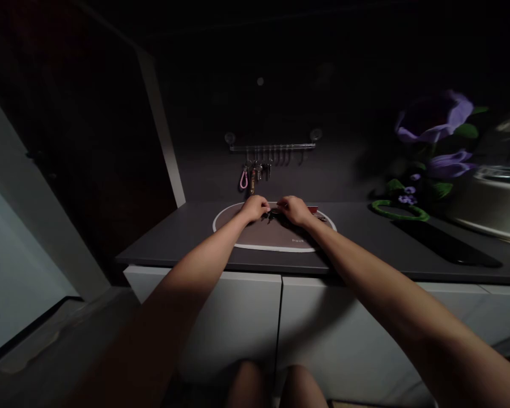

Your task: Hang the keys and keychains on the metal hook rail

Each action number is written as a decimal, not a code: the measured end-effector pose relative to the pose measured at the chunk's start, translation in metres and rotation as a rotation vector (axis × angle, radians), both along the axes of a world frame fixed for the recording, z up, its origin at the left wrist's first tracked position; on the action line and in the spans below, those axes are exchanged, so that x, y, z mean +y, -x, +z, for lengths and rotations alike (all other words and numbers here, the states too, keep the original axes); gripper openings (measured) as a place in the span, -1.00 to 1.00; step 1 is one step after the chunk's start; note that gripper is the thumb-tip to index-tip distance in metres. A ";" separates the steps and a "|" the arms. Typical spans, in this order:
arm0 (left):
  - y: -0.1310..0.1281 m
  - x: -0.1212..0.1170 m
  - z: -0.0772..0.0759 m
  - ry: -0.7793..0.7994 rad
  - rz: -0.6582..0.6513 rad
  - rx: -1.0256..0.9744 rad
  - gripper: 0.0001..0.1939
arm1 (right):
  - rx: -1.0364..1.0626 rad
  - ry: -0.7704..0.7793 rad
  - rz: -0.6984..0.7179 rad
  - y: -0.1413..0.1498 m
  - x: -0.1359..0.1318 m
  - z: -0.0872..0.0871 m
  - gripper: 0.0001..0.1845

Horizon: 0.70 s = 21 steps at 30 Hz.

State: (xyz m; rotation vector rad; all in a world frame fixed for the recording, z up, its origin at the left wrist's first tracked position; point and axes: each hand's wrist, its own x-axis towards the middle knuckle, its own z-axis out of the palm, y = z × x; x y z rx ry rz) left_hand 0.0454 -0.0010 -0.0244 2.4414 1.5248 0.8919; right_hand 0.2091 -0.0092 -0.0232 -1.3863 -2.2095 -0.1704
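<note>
On an oval brown mat [263, 241] with a white rim, my left hand [255, 208] and my right hand [294, 209] are close together, fingers closed in a pinch. Between them is a small dark bunch of keys [272, 215], which both hands appear to hold; its details are too dim to make out. Just right of my right hand lie a flat red piece [312, 209] and some metal keys [321, 217], partly hidden by that hand.
Behind the mat, a clear hook rail [272, 148] on the wall carries several keys [259, 170] and a pink loop strap [243, 180]. On the right stand purple flowers [450, 164], a dark flat slab [446, 243] and a large metallic appliance [493, 198]. White cabinet doors [238, 317] are below.
</note>
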 end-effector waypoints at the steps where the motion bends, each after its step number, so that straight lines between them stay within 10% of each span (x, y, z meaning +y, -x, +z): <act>1: 0.000 0.001 -0.003 -0.006 -0.006 0.012 -0.85 | -0.032 -0.011 0.001 0.000 0.001 -0.002 -0.73; 21: 0.008 0.007 -0.013 -0.133 -0.068 0.162 -0.86 | -0.058 0.041 0.002 0.004 0.007 -0.001 -0.76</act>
